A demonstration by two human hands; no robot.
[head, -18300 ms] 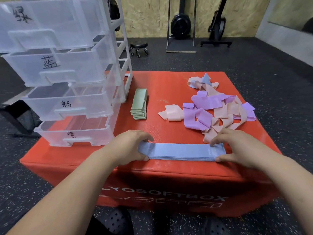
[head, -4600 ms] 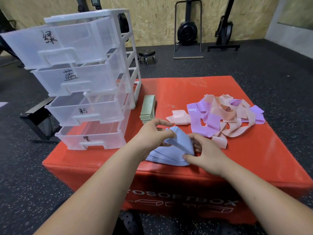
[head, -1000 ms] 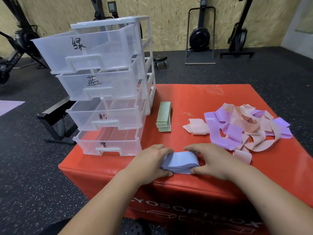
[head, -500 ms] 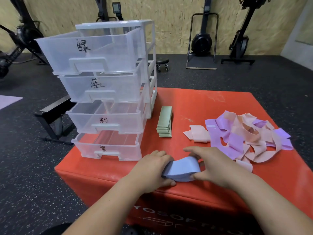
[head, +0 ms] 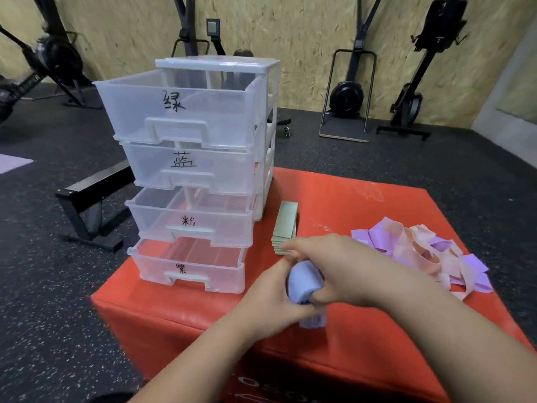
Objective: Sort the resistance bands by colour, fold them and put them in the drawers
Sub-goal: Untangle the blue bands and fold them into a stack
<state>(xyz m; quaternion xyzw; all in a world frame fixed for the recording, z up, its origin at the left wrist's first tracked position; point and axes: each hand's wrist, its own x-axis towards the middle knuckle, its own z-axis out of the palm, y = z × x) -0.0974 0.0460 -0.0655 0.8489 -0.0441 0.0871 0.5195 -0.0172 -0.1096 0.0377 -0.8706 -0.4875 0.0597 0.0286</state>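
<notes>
Both hands hold a folded bundle of blue bands (head: 303,282) lifted just above the red box (head: 348,199). My left hand (head: 270,303) grips it from the left and below. My right hand (head: 340,269) wraps over its top and right side. A neat stack of green bands (head: 286,225) lies beside the clear drawer unit (head: 203,175), whose several drawers all stand pulled out and carry handwritten labels. A loose heap of purple and pink bands (head: 421,251) lies at the right of the box.
The drawer unit stands on the box's left corner. A black bench (head: 90,205) sits on the dark gym floor to the left. Exercise machines (head: 348,94) line the wooden back wall.
The blue bands were flat on the box, then were folded in half. Now both hands have raised the bundle off the surface and squeezed it tighter. The view has tilted up.
</notes>
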